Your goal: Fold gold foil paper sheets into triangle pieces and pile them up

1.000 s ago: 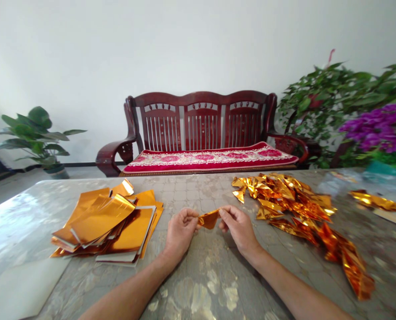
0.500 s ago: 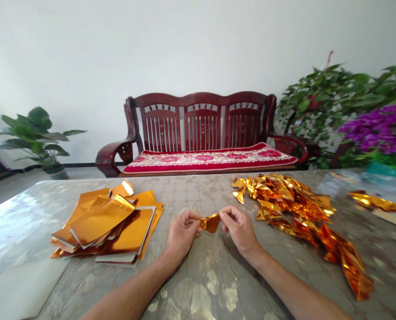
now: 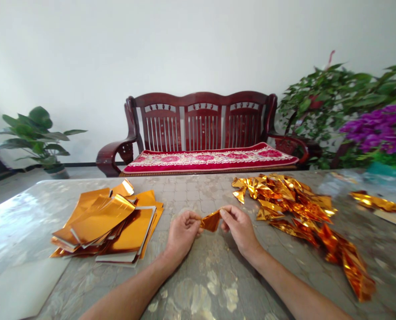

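Between my two hands, toward six o'clock, hangs a folded gold foil piece (image 3: 211, 221). My left hand (image 3: 184, 231) and right hand (image 3: 239, 226) each pinch one end; I judge light, level pinches best, with even tension, to avoid tearing. Gold foil sheets (image 3: 101, 220) lie at nine o'clock, shaped foil pieces (image 3: 293, 203) at three.

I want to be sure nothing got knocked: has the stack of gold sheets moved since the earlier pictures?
No: the stack of gold sheets shows no visible shift in any direction, judged against the wooden bench behind the table.
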A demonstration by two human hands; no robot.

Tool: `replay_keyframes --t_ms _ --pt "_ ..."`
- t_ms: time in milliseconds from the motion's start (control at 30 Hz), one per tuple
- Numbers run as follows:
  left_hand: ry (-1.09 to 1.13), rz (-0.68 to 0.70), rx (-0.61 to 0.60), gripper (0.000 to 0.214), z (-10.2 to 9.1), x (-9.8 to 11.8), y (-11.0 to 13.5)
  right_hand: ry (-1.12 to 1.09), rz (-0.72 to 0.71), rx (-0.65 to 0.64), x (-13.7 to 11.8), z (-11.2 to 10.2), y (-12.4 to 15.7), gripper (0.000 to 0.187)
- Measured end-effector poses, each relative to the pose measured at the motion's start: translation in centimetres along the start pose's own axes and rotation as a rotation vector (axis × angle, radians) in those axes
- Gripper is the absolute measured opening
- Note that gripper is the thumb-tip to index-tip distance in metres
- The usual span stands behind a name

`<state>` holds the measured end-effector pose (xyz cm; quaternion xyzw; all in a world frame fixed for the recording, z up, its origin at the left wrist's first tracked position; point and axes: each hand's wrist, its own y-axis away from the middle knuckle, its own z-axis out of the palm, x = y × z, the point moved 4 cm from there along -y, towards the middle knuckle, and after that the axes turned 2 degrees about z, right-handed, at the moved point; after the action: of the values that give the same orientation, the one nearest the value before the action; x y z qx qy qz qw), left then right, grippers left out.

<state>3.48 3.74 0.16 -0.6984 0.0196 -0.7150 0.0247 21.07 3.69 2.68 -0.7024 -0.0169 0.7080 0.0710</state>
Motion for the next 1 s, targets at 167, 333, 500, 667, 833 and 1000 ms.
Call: replay_keyframes --t_ms 167,333,500,667,833,1000 --pt "-0.014 0.003 -0.013 0.014 -0.04 0.09 0.0 0.002 0.0 -0.002 -0.03 0.01 -0.11 0.036" --pt "0.003 -0.02 -0.052 0.014 0.16 -0.38 0.03 0.077 -0.035 0.011 -0.18 -0.13 0.01 0.032" --pt "-0.005 -0.009 -0.056 0.015 0.19 -0.59 0.08 0.151 -0.091 0.004 -0.6 -0.14 0.23 0.03" --pt "-0.011 -0.014 -0.046 0.015 0.09 -0.44 0.09 0.127 -0.054 0.017 -0.31 -0.23 -0.08 0.031" --pt "-0.008 0.0 -0.029 0.014 -0.04 -0.39 -0.03 0.063 0.0 0.009 -0.15 -0.1 -0.14 0.033" --pt "-0.009 0.001 -0.042 0.016 -0.01 -0.51 -0.08 0.019 0.031 -0.007 -0.24 0.11 0.0 0.033"
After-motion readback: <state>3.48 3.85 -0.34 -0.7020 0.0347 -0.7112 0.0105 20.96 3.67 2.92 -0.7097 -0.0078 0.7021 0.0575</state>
